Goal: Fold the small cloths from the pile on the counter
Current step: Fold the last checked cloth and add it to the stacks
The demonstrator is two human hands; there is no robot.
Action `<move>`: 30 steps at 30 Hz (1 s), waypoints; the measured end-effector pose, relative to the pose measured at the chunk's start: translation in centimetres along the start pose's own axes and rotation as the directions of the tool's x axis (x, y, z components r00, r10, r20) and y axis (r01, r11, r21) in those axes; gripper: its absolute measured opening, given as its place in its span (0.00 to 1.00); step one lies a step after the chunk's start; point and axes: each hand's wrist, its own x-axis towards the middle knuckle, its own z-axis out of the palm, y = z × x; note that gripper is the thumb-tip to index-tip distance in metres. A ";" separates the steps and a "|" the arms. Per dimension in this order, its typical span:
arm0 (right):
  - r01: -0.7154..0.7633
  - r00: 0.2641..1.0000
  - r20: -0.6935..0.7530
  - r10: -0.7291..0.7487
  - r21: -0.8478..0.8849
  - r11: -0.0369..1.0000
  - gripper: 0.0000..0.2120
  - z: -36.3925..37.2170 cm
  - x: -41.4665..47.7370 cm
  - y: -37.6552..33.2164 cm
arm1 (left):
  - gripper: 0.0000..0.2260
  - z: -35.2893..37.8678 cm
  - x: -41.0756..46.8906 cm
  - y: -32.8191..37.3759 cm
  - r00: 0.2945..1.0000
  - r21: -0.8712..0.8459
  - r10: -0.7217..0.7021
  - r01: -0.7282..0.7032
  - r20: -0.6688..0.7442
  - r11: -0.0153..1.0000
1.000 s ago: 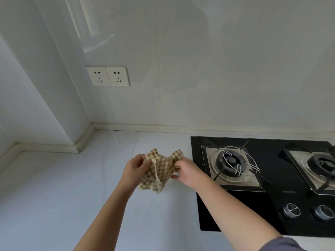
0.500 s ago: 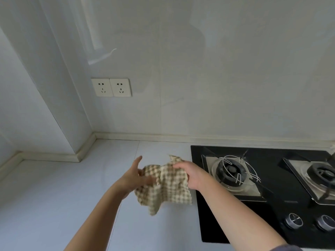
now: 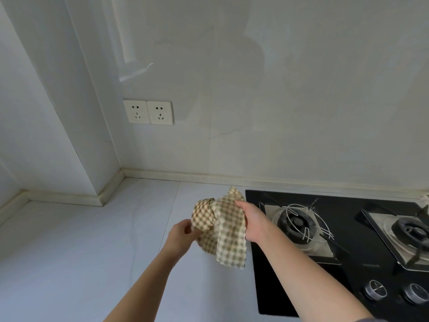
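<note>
A small brown-and-cream checked cloth (image 3: 222, 231) hangs crumpled in the air above the white counter (image 3: 92, 252), just left of the stove. My right hand (image 3: 251, 223) grips its upper right edge, so most of the cloth droops below that hand. My left hand (image 3: 183, 234) pinches the lower left part of the cloth with its fingertips. No pile of cloths shows in this view.
A black glass gas hob (image 3: 348, 287) with two burners and two knobs fills the counter's right side. A double wall socket (image 3: 148, 112) sits on the back wall. The counter turns a corner at the far left (image 3: 109, 194).
My right hand has lifted the cloth higher, so it hangs longer. My left hand has shifted from the cloth's middle to its lower left part. The view has tilted slightly downward.
</note>
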 end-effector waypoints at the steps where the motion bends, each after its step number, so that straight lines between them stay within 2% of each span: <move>1: 0.006 1.000 0.000 -0.006 0.010 1.000 0.16 -0.2 0.0 -0.1 | 0.04 0.0 0.0 0.3 1.000 -0.068 -0.017 0.015 -0.025 0.998; 3: 0.005 1.000 -0.011 -0.005 0.013 1.000 0.16 -0.8 0.1 -0.4 | 0.12 -0.4 0.0 0.9 0.991 -0.336 -0.131 0.113 -0.033 0.935; 5: -0.032 0.999 -0.034 0.031 -0.022 0.999 0.14 -1.6 0.2 -0.4 | 0.20 -1.3 0.1 1.6 0.949 -0.613 -0.302 0.289 0.085 0.735; 6: -0.054 0.998 -0.045 0.052 -0.050 0.997 0.12 -1.9 0.2 -0.3 | 0.24 -1.9 0.1 1.6 0.920 -0.657 -0.354 0.373 0.170 0.655; 7: -0.077 0.996 -0.055 0.073 -0.083 0.994 0.10 -2.1 0.1 -0.1 | 0.26 -2.3 -0.1 1.6 0.899 -0.626 -0.361 0.433 0.247 0.649; 9: -0.121 0.990 -0.087 0.110 -0.131 0.984 0.08 -2.3 0.0 0.4 | 0.20 -2.7 -0.3 1.3 0.884 -0.490 -0.350 0.463 0.308 0.738; 11: -0.148 0.985 -0.116 0.131 -0.144 0.978 0.06 -2.7 0.2 0.8 | 0.16 -2.8 -0.3 1.2 0.889 -0.395 -0.388 0.457 0.245 0.797; 13: -0.189 0.976 -0.139 0.168 -0.161 0.969 0.07 -3.1 0.5 1.2 | 0.12 -2.9 -0.3 1.0 0.889 -0.401 -0.437 0.454 0.138 0.796; 15: -0.236 0.964 -0.173 0.200 -0.224 0.946 0.10 -3.7 1.0 1.4 | 0.11 -3.0 -0.4 1.2 0.875 -0.439 -0.475 0.466 0.099 0.768; 19: -0.250 0.952 -0.241 0.189 -0.257 0.934 0.12 -4.6 1.5 1.2 | 0.17 -3.5 -0.3 0.9 0.824 -0.484 -0.557 0.530 0.100 0.697; 22: -0.249 0.963 -0.157 0.218 -0.217 0.944 0.10 -4.9 1.1 1.0 | 0.16 -4.2 -0.4 0.8 0.792 -0.452 -0.584 0.592 0.176 0.667; 25: -0.236 0.971 -0.113 0.212 -0.283 0.930 0.06 -5.5 1.0 1.0 | 0.12 -4.6 -0.5 1.0 0.804 -0.382 -0.568 0.588 0.178 0.713; 28: -0.206 0.976 -0.144 0.164 -0.363 0.909 0.07 -5.8 0.6 0.6 | 0.09 -5.0 -0.1 1.5 0.831 -0.437 -0.543 0.536 0.122 0.722; 30: -0.180 0.983 -0.113 0.147 -0.398 0.899 0.09 -5.6 0.3 0.0 | 0.08 -5.4 0.3 1.9 0.846 -0.462 -0.522 0.507 0.106 0.728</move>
